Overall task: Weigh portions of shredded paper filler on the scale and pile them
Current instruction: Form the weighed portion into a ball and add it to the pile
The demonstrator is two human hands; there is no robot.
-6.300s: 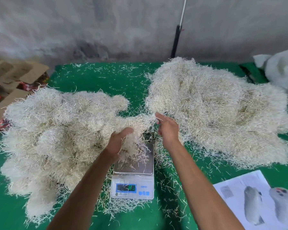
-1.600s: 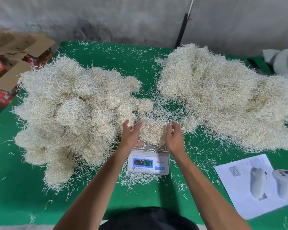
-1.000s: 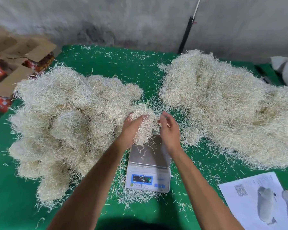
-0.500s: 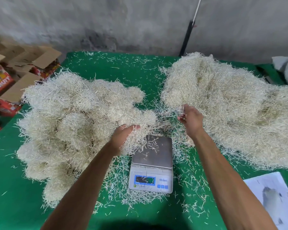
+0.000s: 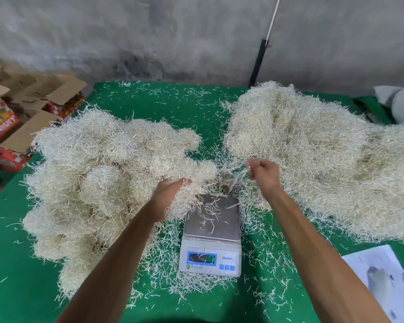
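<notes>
A digital scale (image 5: 211,231) stands at the table's front centre; only a few loose strands lie on its steel pan. To its left rises a big pile of shredded paper filler (image 5: 98,173). My left hand (image 5: 170,197) grips a clump of filler (image 5: 196,180) at that pile's right edge, thumb on top, fingers buried in the strands. A second, larger pile of filler (image 5: 317,159) lies on the right. Beside its near left edge, just beyond the scale, my right hand (image 5: 264,174) has its fingers curled and pinches a few loose strands (image 5: 237,173).
Loose strands litter the green table cover (image 5: 168,106) around the scale. Open cardboard boxes (image 5: 33,106) stand off the left edge. A printed sheet (image 5: 383,283) lies at the front right, and a grey bundle (image 5: 401,106) at the far right. A black pole (image 5: 258,64) leans on the wall.
The clump was lifted off the scale pan; my left hand carried it left to the left pile. My right hand drew away to the right with a few strands.
</notes>
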